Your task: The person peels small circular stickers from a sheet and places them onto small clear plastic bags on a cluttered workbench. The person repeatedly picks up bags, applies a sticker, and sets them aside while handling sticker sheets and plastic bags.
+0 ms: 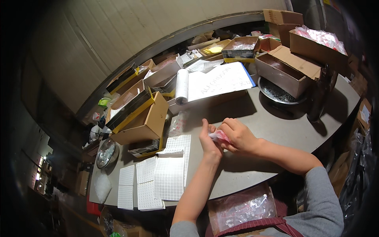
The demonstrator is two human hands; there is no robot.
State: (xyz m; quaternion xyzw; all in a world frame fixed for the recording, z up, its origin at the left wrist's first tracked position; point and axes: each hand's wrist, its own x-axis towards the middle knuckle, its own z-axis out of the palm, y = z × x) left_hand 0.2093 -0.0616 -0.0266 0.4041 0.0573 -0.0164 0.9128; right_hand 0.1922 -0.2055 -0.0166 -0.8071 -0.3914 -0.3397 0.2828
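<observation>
Both of my hands meet over the grey table. Between them is a small clear plastic bag with red print, bunched up. My right hand is closed on it with bent fingers. On the other side my left hand grips the bag too, its thumb pointing up and its other fingers partly hidden. What the bag contains cannot be made out. Just left of my hands, another flat clear bag with red marks lies on the table. Sheets of small round white stickers lie beside my left forearm.
Cardboard boxes are stacked at the left. A bowl of small parts and a white bag sit near them. Behind my hands is a white paper pad. At right, a metal bowl stands partly under an open box.
</observation>
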